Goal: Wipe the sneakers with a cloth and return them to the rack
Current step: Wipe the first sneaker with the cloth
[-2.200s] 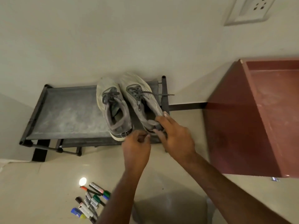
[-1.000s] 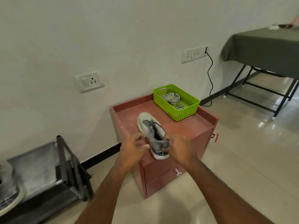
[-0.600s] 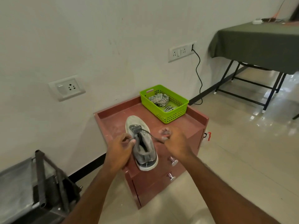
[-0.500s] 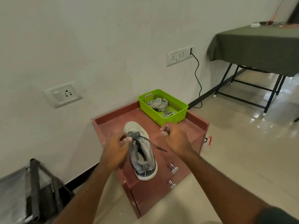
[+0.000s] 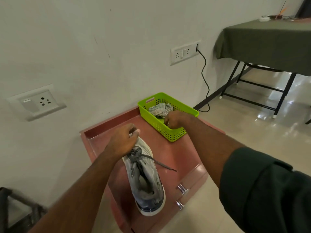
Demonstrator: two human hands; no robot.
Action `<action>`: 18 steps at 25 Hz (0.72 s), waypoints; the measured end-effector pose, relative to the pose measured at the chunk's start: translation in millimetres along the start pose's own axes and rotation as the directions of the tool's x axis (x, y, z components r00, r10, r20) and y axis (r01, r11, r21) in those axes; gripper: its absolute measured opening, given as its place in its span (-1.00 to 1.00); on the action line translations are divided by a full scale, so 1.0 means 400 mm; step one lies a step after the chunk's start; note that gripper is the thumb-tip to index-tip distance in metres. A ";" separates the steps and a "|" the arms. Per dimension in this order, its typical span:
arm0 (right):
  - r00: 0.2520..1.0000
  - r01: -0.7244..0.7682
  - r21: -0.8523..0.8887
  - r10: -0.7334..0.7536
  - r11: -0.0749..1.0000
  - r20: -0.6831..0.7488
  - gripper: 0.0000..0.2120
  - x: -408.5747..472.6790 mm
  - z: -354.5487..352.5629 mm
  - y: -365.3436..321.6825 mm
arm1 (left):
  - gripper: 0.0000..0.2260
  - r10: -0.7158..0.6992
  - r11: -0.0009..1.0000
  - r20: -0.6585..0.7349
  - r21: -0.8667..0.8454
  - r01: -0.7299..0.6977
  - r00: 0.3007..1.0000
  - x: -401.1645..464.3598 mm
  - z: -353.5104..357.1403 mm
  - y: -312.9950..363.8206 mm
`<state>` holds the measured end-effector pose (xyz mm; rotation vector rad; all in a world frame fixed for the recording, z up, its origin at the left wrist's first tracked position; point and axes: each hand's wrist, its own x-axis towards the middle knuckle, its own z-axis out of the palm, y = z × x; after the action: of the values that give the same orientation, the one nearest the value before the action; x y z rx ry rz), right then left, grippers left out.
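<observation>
A grey sneaker (image 5: 145, 179) with a white sole lies on the red cabinet top (image 5: 178, 153), heel toward me, one dark lace trailing right. My left hand (image 5: 123, 142) grips its toe, fingers curled over the front. A crumpled striped cloth (image 5: 159, 109) lies in the green plastic basket (image 5: 170, 137) at the cabinet's back right. My right hand (image 5: 174, 119) reaches into the basket at the cloth's near edge with fingers curled downward; their tips are hidden, so a hold on the cloth cannot be made out. The second sneaker is out of view.
The dark shoe rack (image 5: 6, 207) shows only at the lower left corner. Wall sockets (image 5: 37, 102) and a black cable (image 5: 206, 78) run along the wall. A table under a green cover (image 5: 265, 41) stands at the right on shiny floor.
The sneaker came off the rack and onto the cabinet. My right hand has left it and moved into the green basket; my left hand slid forward to the toe.
</observation>
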<state>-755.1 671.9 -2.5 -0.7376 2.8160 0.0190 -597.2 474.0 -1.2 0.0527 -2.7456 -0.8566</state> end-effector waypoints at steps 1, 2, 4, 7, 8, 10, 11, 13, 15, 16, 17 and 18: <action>0.998 -0.014 -0.015 0.014 1.000 0.060 -0.62 0.019 0.002 -0.001 | -0.84 0.012 1.000 -0.001 -0.011 -0.012 1.000 0.006 0.006 -0.003; 0.997 -0.022 -0.028 0.024 0.999 0.077 -0.59 0.034 0.007 -0.002 | -0.82 0.023 0.999 -0.005 -0.029 -0.023 1.000 0.011 0.011 -0.007; 0.996 -0.044 -0.046 0.047 0.998 0.070 -0.59 0.052 0.015 -0.012 | -0.82 0.033 0.997 -0.009 -0.063 -0.033 0.999 0.015 0.015 -0.009; 0.999 -0.043 -0.014 0.043 0.999 -0.006 -0.67 0.050 0.022 -0.022 | -0.88 0.023 0.997 -0.015 -0.076 -0.024 1.000 0.008 0.010 -0.007; 0.999 -0.040 0.032 0.041 0.999 -0.036 -0.71 0.043 0.021 -0.018 | -0.88 0.020 0.996 -0.016 -0.085 -0.021 1.000 0.002 0.005 -0.004; 0.974 -0.039 0.209 0.084 0.977 -0.209 -0.73 0.013 0.005 -0.009 | -0.89 0.004 0.992 -0.023 -0.124 -0.007 1.000 -0.014 -0.008 0.005; 0.924 -0.017 0.396 0.166 0.918 -0.345 -0.70 -0.011 -0.005 -0.010 | -0.89 -0.011 0.988 -0.037 -0.156 0.005 0.999 -0.025 -0.013 0.010; 0.768 0.226 0.741 0.353 0.632 -0.535 -0.68 -0.082 -0.033 -0.038 | -0.91 -0.052 0.968 -0.093 -0.248 0.028 0.994 -0.061 -0.022 0.020; 0.768 0.494 0.862 0.406 0.118 -0.496 -0.73 -0.192 -0.053 -0.093 | -0.91 -0.111 0.933 -0.148 -0.357 0.052 0.983 -0.114 -0.033 0.039; 0.823 0.517 0.842 0.361 -0.158 -0.438 -0.75 -0.257 -0.050 -0.126 | -0.90 -0.140 0.913 -0.162 -0.402 0.064 0.977 -0.142 -0.041 0.054; 0.891 0.449 0.789 0.280 -0.419 -0.358 -0.76 -0.316 -0.033 -0.151 | -0.89 -0.166 0.894 -0.164 -0.442 0.078 0.972 -0.173 -0.050 0.068; 0.948 0.317 0.724 0.174 -0.613 -0.267 -0.76 -0.376 -0.005 -0.169 | -0.89 -0.185 0.876 -0.156 -0.474 0.091 0.970 -0.209 -0.061 0.085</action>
<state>-595.3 685.3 36.1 -0.2460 1.1591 -2.6002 -508.8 497.8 17.3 0.2307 -2.3058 -1.4447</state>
